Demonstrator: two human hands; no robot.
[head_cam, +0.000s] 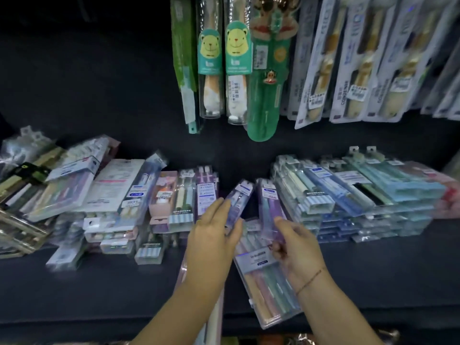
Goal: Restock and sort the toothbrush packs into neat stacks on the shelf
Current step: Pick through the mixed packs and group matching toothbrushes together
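Midway along a dark, matte shelf (99, 282), a person's left hand (214, 235) pinches a slim purple toothbrush pack (238, 201) between thumb and curled fingers (220, 204), the glossy plastic sleeve tilted up off the shelf. Just beside it, the right hand (296, 247) grips the lower end of a second purple pack (268, 207), its fingers curled round the clear, hard-edged blister. A thin cord bracelet (311, 280) circles that wrist. Beneath the right hand lies a wide clear pack (267, 292) of pastel brushes, a flat rectangle whose near end juts past the shelf's front edge (whether the hand also holds it cannot be told). To the right, long blue and mint boxes sit in a squared-off stack (361, 195), their ends aligned. To the left, a loose heap (104, 195) of mixed cartons and crinkled film packs lies at odd angles. Between the two masses a narrow dark gap opens behind the hands, and a bare strip of shelf runs along the front. Overhead, hanging packs (234, 70), cartoon-faced cards among them, dangle well above the hands.
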